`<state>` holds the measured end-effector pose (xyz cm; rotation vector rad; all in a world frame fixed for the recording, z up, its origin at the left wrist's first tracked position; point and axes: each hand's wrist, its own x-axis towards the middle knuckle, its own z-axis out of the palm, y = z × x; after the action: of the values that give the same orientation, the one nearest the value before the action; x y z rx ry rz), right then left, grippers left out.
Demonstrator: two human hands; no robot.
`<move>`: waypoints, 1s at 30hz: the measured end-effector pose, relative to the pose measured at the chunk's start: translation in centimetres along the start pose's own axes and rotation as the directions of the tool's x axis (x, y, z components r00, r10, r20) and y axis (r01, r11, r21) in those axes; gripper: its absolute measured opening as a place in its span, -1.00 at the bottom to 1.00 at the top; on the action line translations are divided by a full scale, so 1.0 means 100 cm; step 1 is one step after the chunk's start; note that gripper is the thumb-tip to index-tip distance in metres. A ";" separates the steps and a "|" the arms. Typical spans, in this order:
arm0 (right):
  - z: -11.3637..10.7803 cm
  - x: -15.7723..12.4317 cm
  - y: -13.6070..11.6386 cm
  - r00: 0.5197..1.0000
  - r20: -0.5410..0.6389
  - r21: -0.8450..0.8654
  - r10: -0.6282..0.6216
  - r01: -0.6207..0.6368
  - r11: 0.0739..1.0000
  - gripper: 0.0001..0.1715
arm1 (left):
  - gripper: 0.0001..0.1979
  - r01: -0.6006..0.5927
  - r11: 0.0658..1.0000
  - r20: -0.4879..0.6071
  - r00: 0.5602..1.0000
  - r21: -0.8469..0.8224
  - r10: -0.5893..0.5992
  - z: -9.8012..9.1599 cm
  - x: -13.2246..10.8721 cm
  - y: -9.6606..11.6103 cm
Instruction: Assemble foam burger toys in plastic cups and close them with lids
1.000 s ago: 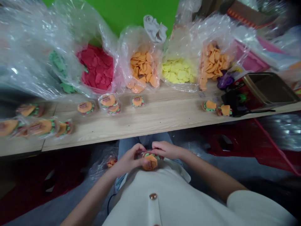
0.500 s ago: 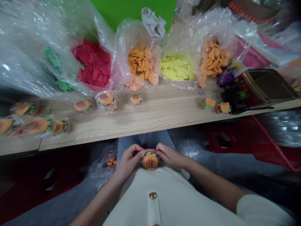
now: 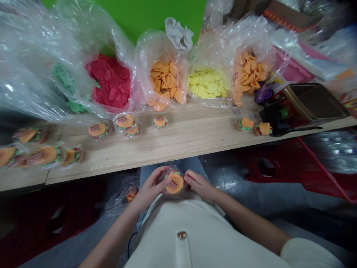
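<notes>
Over my lap, below the table's front edge, my left hand [image 3: 156,183] grips a clear-packed toy burger [image 3: 174,183] from its left side, thumb on top. The burger has an orange bun with a printed label and green and red layers. My right hand [image 3: 195,182] is at the pack's right edge with its fingers pinched together; whether they hold the rim is too small to tell. On the wooden table [image 3: 167,139] stand several more packed burgers, among them a small one [image 3: 160,120] and a stacked pair [image 3: 125,122] at the middle left.
Plastic bags along the back hold red pieces [image 3: 111,82], orange pieces [image 3: 164,80], yellow pieces [image 3: 208,82] and green pieces [image 3: 64,76]. Two unpacked-looking burgers [image 3: 245,124] sit near a dark tray [image 3: 318,100] at the right. Red stools [image 3: 281,163] stand below the table.
The packed burger has turned and tilted, rising slightly to the left with my left hand. My right hand's fingers have shifted down its right side. The view has moved slightly.
</notes>
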<state>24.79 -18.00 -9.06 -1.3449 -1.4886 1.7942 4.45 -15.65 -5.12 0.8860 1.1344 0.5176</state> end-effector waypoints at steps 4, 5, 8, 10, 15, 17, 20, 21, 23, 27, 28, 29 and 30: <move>-0.001 0.018 -0.007 0.977 -0.204 0.151 -0.058 0.090 0.984 -0.61 | -0.54 0.025 0.966 -0.027 0.999 -0.258 -0.033 0.013 0.010 0.011; -0.004 0.022 -0.013 0.963 -0.252 0.146 -0.097 0.137 0.980 -0.61 | -0.55 0.007 0.958 -0.024 1.000 -0.288 -0.014 0.016 0.013 0.016; -0.021 0.028 -0.032 0.927 -0.330 0.061 -0.180 0.211 0.976 -0.64 | -0.53 -0.040 0.959 -0.006 0.999 -0.279 0.040 0.022 0.019 0.032; -0.033 0.024 -0.044 0.920 -0.311 -0.065 -0.237 0.228 0.971 -0.67 | -0.51 -0.069 0.966 0.005 0.997 -0.247 0.072 0.026 0.019 0.036; -0.041 0.000 -0.052 0.967 -0.040 -0.404 -0.253 0.216 0.889 -0.83 | -0.57 -0.164 0.983 0.100 0.980 -0.083 0.172 0.028 0.003 0.019; -0.035 -0.009 -0.048 0.980 0.066 -0.478 -0.187 0.195 0.856 -0.88 | -0.69 -0.168 0.984 0.185 0.971 0.062 0.154 0.024 -0.003 0.010; -0.026 -0.015 -0.043 0.981 0.125 -0.536 -0.148 0.192 0.822 -0.90 | -0.76 -0.251 0.919 0.185 0.962 0.304 0.202 0.018 -0.004 0.006; -0.024 -0.016 -0.043 0.978 0.136 -0.543 -0.158 0.207 0.814 -0.90 | -0.77 -0.277 0.896 0.194 0.956 0.347 0.220 0.016 -0.003 0.007; -0.022 -0.018 -0.044 0.968 0.164 -0.557 -0.188 0.248 0.792 -0.93 | -0.80 -0.289 0.888 0.250 0.946 0.357 0.207 0.015 0.001 0.013; -0.021 -0.021 -0.046 0.963 0.170 -0.582 -0.209 0.269 0.767 -0.95 | -0.84 -0.319 0.850 0.278 0.936 0.420 0.214 0.017 0.003 0.023; -0.020 -0.021 -0.046 0.963 0.174 -0.583 -0.206 0.269 0.767 -0.96 | -0.85 -0.355 0.817 0.285 0.927 0.455 0.244 0.018 0.002 0.024; -0.018 -0.022 -0.046 0.963 0.181 -0.583 -0.200 0.269 0.767 -0.96 | -0.84 -0.393 0.783 0.293 0.915 0.483 0.279 0.019 0.000 0.024; -0.016 -0.023 -0.045 0.964 0.182 -0.588 -0.193 0.264 0.764 -0.97 | -0.83 -0.426 0.753 0.298 0.902 0.502 0.312 0.021 -0.002 0.023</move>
<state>26.13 -17.63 -3.91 -1.2588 -2.3194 1.2874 6.53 -15.20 -2.84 1.6682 0.9336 0.4067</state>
